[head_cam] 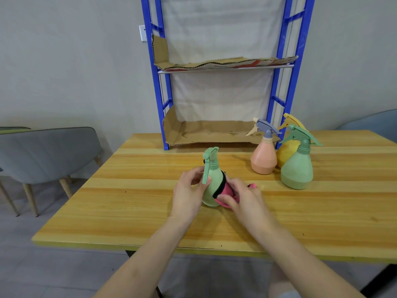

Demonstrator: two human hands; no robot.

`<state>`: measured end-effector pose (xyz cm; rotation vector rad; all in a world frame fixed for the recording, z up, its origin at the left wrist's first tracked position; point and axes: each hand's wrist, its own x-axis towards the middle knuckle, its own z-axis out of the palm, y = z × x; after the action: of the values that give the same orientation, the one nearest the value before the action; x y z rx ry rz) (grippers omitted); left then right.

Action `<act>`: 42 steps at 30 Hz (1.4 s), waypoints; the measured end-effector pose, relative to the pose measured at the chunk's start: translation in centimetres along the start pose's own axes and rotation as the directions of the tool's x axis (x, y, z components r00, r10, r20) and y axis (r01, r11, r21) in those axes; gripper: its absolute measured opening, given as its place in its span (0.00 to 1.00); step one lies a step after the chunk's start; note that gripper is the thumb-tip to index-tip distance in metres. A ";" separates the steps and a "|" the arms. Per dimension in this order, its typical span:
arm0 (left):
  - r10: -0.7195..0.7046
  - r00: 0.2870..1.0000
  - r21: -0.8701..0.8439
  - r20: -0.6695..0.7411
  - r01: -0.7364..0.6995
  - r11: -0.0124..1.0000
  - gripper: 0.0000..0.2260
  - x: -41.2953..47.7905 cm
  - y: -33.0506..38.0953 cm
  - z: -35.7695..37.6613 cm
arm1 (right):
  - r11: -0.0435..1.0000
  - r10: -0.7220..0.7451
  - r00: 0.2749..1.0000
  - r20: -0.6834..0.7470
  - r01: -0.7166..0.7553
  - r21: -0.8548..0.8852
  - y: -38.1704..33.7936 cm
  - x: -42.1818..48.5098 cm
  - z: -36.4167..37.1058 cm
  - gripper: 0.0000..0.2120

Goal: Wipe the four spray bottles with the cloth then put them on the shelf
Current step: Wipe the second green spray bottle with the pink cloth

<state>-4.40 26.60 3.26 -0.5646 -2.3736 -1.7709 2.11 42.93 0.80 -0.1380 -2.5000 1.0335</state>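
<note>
Now gripping the pale green spray bottle (209,190) with the left hand (189,196), curling the fingers round its left flank, fingertips beside the lower end of the long trigger. Holding it nearly upright, leaning a little, low over the middle of the wooden table (129,203); not telling from this angle whether touching the top or hovering just above it. Pressing the pink cloth (226,190), black-edged, against the bottle's right flank with the right hand (242,201), pinching the bunched fabric between thumb and curled fingers, letting a small pink tip poke out beyond the knuckles. Leaving three other bottles standing upright toward the right of the table, well apart from both hands: the peach spray bottle (263,162) with a grey-blue head, the yellow spray bottle (286,152) behind, partly hidden, and the darker green spray bottle (297,172) nearest, just beside the peach one and overlapping the yellow one in view. Facing the blue shelf (160,104) at the table's far edge, lined on both levels with cardboard (210,132) and backed with white fabric (214,24), the lower level lying close behind the peach spray bottle. Catching a grey chair (47,153) off to the left, beside the table, and a wall socket (142,33) half hidden behind the shelf's left post. Extending both bare forearms over the near table edge.
</note>
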 end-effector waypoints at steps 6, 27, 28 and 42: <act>0.022 1.000 0.043 0.023 -0.023 0.999 0.11 -0.3 0.2 -0.1 | 0.997 -0.051 0.995 -0.081 0.055 0.045 -1.2 0.7 -0.1 0.28; -0.033 0.998 -0.061 0.056 0.036 0.997 0.17 0.4 -1.0 -0.6 | 0.974 -0.101 0.994 -0.039 0.107 0.202 -1.1 2.6 0.3 0.29; -0.030 0.998 -0.049 0.060 0.033 0.998 0.18 0.4 -1.1 -0.5 | 0.980 -0.103 0.994 -0.028 0.107 0.169 -0.9 2.5 0.2 0.29; 0.039 0.996 0.071 0.076 -0.044 0.996 0.20 -0.1 -1.3 0.3 | 0.980 -0.115 0.993 -0.027 0.118 0.161 -0.9 2.1 -0.2 0.30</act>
<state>-4.77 26.51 1.97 -0.6758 -2.4449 -1.6671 0.40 42.93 2.34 0.0471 -2.3651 1.1749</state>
